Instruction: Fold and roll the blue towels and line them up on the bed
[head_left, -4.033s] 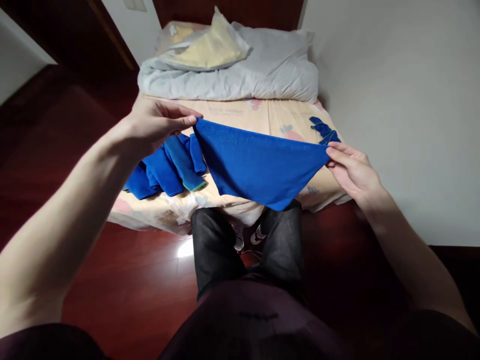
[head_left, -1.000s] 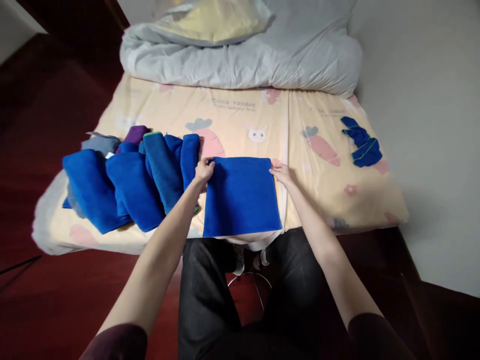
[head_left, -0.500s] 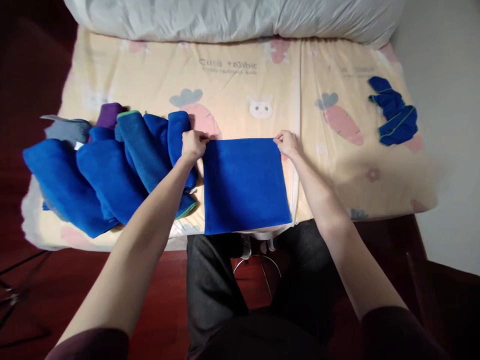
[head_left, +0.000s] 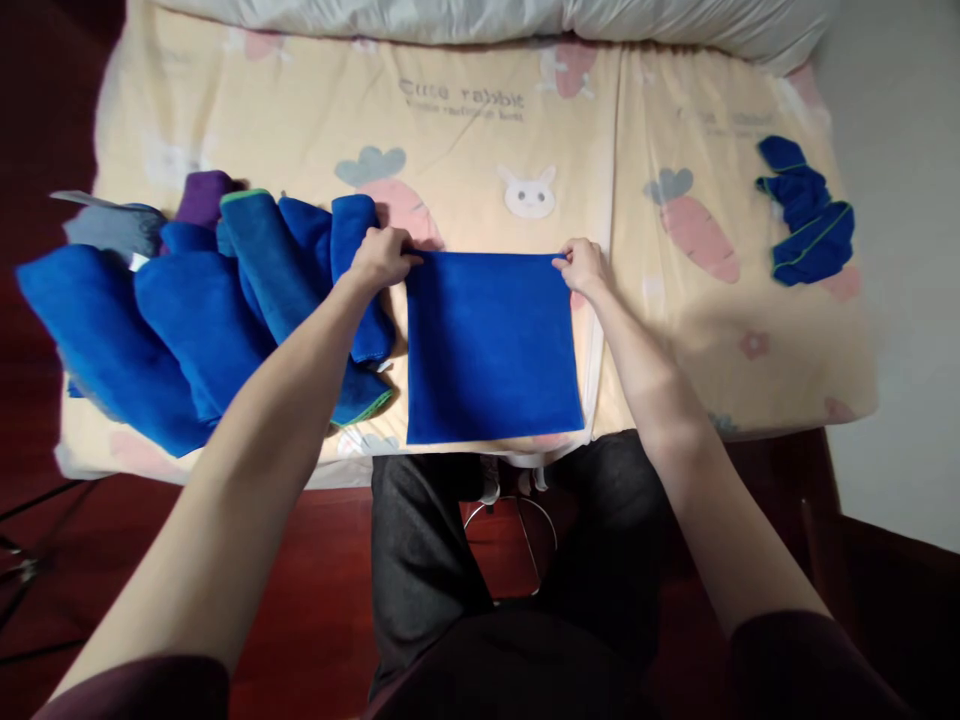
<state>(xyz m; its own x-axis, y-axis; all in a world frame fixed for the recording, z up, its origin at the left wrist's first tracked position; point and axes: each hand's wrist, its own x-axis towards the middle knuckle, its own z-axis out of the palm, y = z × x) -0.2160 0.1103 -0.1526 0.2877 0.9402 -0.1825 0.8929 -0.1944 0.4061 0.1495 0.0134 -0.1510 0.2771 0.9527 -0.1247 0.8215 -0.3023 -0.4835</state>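
A blue cloth (head_left: 491,345), folded to a near square, lies flat at the near edge of the bed. My left hand (head_left: 382,258) pinches its far left corner, fingers closed on the fabric. My right hand (head_left: 581,266) pinches its far right corner the same way. To the left, touching my left forearm, lies a row of several folded blue cloths (head_left: 195,315), with a purple one (head_left: 204,196) and a grey one (head_left: 112,225) behind them.
The bed (head_left: 465,130) has a pale yellow sheet printed with carrots and a rabbit. A crumpled blue cloth (head_left: 806,210) lies at the far right near the wall. A grey duvet (head_left: 525,15) is bunched at the head. My legs and a stool's base show over the dark red floor.
The cloth hung in the air between my hands four seconds ago; now it lies flat on the bed. Over the last second my view moved closer, and my hands kept the far corners.
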